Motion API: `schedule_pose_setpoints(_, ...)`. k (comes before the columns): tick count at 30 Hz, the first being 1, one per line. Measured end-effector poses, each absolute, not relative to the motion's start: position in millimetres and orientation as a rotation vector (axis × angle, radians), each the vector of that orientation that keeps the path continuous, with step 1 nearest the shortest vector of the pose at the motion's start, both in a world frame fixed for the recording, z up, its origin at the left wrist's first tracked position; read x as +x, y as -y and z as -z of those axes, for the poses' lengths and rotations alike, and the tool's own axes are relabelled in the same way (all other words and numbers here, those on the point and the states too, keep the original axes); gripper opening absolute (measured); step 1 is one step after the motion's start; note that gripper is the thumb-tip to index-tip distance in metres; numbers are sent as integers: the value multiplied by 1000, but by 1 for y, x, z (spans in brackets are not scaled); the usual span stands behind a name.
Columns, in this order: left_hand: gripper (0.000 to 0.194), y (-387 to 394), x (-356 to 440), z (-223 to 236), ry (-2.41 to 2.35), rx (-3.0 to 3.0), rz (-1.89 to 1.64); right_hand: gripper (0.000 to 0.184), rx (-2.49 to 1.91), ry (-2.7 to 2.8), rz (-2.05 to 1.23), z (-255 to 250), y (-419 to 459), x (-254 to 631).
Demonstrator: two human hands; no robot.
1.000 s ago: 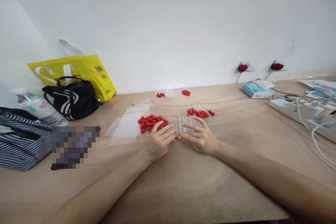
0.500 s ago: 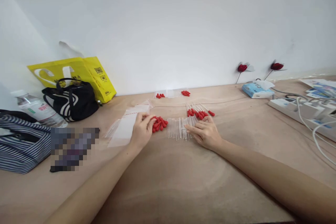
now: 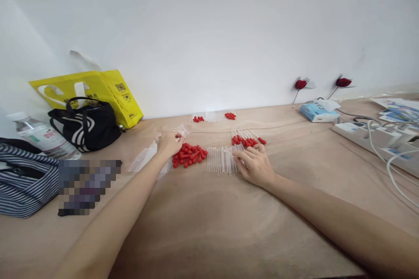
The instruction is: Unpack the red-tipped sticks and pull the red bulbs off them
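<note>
My right hand [image 3: 257, 166] rests on the table by a row of thin clear dropper tubes [image 3: 218, 160]. Its thumb and fingers are closed at the row's right end, on what looks like one clear tube. My left hand [image 3: 168, 144] is above the clear plastic bags [image 3: 142, 160], at the upper left of a heap of red rubber bulbs [image 3: 188, 155]. Its fingers are partly hidden and smeared, so their grip does not show. Behind my right hand lie several tubes with red bulbs fitted, the assembled droppers [image 3: 248, 141].
Against the wall lie clear bags with red bulbs [image 3: 230, 116]. On the left stand a yellow bag [image 3: 126, 100], a black bag [image 3: 101, 124], a water bottle [image 3: 42, 137] and a striped bag [image 3: 26, 187]. To the right are a tissue pack [image 3: 317, 112] and a power strip [image 3: 366, 137] with cables.
My left hand has moved left and away from me, off the red bulbs, and more of their heap shows. My right hand stays at the tubes, nearly unmoved.
</note>
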State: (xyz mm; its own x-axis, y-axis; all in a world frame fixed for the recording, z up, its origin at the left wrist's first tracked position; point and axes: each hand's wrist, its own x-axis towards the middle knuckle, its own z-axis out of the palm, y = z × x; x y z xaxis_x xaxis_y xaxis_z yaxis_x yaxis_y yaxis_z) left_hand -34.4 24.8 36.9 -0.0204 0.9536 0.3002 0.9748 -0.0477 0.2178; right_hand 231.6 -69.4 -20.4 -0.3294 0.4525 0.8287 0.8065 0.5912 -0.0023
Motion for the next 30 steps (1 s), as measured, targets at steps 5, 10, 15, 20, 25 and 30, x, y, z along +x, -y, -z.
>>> schedule_pose_setpoints(5,37,36,24,-30,1656,-2583,739,17,-1018,1960,529,18,73,228)
schedule_pose_setpoints(10,34,56,64,-18,1833,-2811,938,20,-1003,1991,540,17,74,226)
schedule_pose_setpoints(15,37,43,74,-17,2220,-2812,1202,24,-962,2013,514,18,73,225)
schedule_pose_setpoints(20,33,26,69,-28,2335,-2629,1028,32,-924,2043,482,13,75,227)
schedule_pose_setpoints(25,24,4,58,-34,2375,-2556,718,23,-1149,1856,524,11,65,244)
schedule_pose_setpoints(30,28,-2,57,-31,2340,-2554,508,19,-1447,1700,553,20,41,266)
